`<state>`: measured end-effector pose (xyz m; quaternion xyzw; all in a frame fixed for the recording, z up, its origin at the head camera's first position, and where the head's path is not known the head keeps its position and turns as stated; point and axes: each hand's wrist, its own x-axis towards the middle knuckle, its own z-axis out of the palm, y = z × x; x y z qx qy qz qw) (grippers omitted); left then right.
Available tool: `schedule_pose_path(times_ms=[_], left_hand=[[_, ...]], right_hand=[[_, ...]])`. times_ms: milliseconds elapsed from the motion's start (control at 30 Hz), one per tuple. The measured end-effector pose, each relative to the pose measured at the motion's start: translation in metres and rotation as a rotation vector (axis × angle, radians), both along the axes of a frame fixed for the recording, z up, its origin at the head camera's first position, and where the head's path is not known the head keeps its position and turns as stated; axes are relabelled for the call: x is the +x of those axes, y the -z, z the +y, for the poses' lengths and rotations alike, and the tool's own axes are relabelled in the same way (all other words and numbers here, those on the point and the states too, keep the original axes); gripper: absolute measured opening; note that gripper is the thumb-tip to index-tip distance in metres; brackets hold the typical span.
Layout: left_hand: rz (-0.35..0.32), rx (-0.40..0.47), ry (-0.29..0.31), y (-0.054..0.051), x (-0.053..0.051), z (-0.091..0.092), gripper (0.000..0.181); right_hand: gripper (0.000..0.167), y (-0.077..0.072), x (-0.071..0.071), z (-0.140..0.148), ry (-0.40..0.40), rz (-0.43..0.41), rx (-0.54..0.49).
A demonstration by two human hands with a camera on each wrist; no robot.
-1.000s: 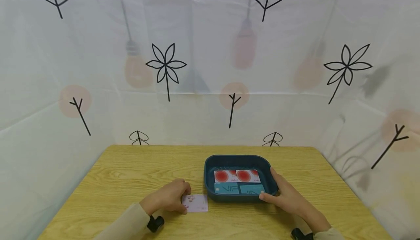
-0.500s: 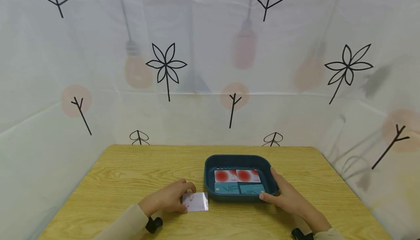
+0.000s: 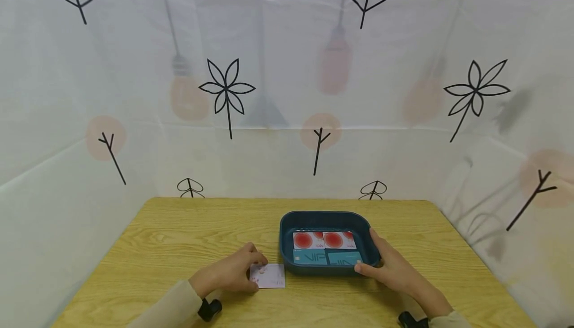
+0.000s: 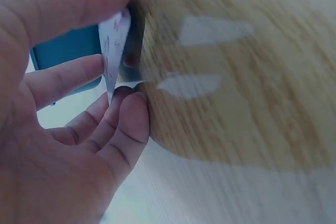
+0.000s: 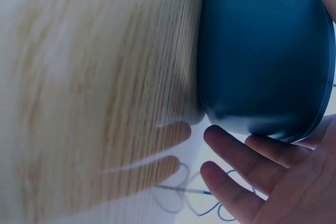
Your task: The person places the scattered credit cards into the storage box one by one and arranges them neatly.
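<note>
Left of the tray, my left hand (image 3: pixel 228 270) pinches a white card (image 3: pixel 272 276) with a small pinkish print, thumb at its near edge and a finger at its far edge. In the left wrist view the card (image 4: pixel 113 45) appears nearly edge-on between thumb and fingers. A dark teal tray (image 3: pixel 287 217) with rounded corners sits on the table. My right hand (image 3: pixel 394 268) holds the tray's right end, thumb at the front side and index finger at the right side. In the right wrist view two fingertips stand apart from the tray wall (image 5: pixel 262 51).
Inside the tray, two white cards with red circles (image 3: pixel 303 241) lie at the back and two teal cards (image 3: pixel 309 257) lie in front. Everything stands on a wood-grain table (image 3: pixel 193 228). A printed white cloth (image 3: pixel 269 158) hangs behind and at the sides.
Over the last second the left fingers have shifted slightly on the card, whose tilt and shine have varied a little. The tray and right hand have stayed in place.
</note>
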<state>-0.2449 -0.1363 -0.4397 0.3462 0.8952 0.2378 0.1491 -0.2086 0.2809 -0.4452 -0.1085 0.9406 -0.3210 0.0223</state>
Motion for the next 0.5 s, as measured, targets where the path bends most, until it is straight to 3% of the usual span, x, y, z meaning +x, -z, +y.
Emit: schedule_pose_path(times_ms=[500], left_hand=[[0.042,-0.030,0.032,0.0015,-0.0006,-0.0025,0.051]], right_hand=[[0.100,-0.0013,0.0010,-0.0009,0.002,-0.002,0.000]])
